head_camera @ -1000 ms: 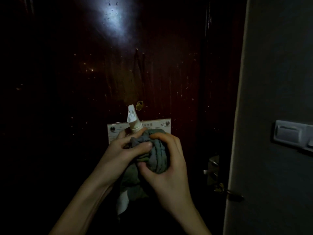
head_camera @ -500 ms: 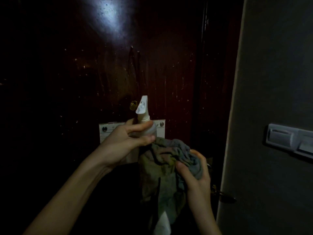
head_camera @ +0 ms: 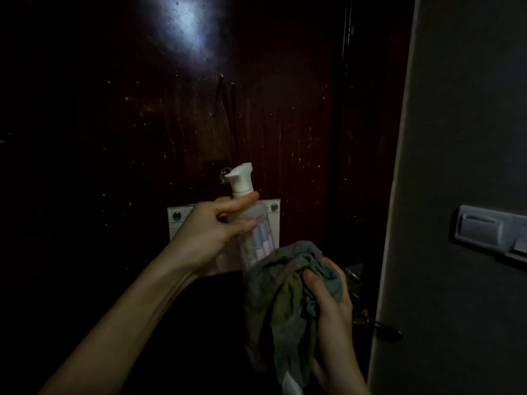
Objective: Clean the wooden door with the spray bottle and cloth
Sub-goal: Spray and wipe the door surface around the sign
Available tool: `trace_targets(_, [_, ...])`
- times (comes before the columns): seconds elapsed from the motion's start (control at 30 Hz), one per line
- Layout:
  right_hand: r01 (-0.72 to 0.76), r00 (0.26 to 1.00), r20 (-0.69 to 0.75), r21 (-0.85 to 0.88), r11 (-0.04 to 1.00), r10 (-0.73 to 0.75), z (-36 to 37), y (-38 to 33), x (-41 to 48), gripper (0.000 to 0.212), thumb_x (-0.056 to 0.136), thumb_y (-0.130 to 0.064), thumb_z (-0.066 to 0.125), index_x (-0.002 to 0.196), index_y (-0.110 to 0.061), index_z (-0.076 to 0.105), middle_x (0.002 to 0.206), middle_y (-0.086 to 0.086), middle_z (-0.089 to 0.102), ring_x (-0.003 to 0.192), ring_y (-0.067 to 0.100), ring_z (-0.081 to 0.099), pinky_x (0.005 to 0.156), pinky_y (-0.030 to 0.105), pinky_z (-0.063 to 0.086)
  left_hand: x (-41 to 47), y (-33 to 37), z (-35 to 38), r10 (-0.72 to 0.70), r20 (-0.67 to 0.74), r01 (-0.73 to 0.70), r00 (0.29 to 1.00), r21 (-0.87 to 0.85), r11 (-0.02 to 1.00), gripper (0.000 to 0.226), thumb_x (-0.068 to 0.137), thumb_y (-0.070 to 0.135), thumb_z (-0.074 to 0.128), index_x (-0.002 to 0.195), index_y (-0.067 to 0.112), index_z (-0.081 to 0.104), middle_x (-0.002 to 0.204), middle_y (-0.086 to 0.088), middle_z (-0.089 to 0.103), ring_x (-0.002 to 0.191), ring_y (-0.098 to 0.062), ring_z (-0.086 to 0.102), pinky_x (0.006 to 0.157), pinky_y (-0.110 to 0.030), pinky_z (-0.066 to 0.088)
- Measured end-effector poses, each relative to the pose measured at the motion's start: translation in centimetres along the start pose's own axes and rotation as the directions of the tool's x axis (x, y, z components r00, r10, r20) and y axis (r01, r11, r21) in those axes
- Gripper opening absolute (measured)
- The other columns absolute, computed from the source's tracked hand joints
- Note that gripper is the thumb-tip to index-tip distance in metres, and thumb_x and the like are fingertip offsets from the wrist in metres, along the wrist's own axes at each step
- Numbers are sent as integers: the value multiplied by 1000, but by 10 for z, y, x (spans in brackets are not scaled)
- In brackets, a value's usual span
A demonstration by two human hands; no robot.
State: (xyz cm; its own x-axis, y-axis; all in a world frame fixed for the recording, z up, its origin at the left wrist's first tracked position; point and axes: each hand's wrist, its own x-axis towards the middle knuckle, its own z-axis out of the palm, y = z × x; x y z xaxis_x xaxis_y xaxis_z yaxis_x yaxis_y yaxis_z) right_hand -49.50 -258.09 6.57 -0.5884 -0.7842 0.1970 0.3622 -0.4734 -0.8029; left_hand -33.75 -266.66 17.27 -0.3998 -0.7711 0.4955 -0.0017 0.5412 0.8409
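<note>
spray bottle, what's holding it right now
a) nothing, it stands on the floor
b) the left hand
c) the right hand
b: the left hand holds the spray bottle just below its white nozzle, while the right hand holds the bunched cloth.

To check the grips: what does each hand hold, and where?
The left hand grips the spray bottle around its shoulder. The right hand grips the bunched cloth near its top.
</note>
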Motion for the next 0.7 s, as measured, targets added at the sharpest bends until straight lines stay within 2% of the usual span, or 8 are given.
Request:
trace_targets(0.17, [-74,989,-116,128,989,89,-18,15,8,27,90,-14,67,115,-25,65,108,12,70,97,30,68,74,36,54,1,10,1,34,-188,-51,982,-86,995,39,89,-1,67,123,19,69,113,4,69,94,3,69,81,-11,56])
trace_targets(0.27, [-151,976,-134,156,976,173,-20,36,18,23,91,-15,67,113,-22,65,105,14,70,96,32,67,72,35,53,4,14,0,21,-249,-56,968,-132,990,33,88,3,71,116,19,74,115,-1,72,101,-7,71,87,-18,58])
trace_targets(0.37, [-220,968,-89,161,962,236,-11,57,30,28,89,-13,68,117,-16,65,106,18,72,97,34,69,76,38,56,8,15,7,23,-256,-66,966,-160,985,30,86,2,72,109,21,75,115,-3,74,105,-8,71,90,-20,57])
trace_targets(0.43, [-259,959,-64,191,947,275,-5,69,41,31,87,-14,72,117,-14,66,107,18,73,99,35,70,83,44,58,9,16,13,14,-245,-61,969,-183,981,30,86,0,71,109,19,75,111,-1,75,102,-4,71,85,-14,56])
trace_targets(0.57, [-385,921,46,279,880,388,6,78,54,64,72,-34,81,129,-9,63,125,25,66,114,43,64,102,61,45,11,13,14,11,-265,-62,964,-183,981,27,86,3,72,103,23,76,109,1,75,99,-3,72,82,-14,57])
trace_targets(0.7, [-449,893,192,331,830,406,0,84,57,55,89,-42,65,132,-9,61,130,24,63,123,42,58,110,58,38,13,11,13,3,-329,-78,944,-214,974,20,87,8,73,101,21,78,100,3,78,95,-6,74,83,-18,59])
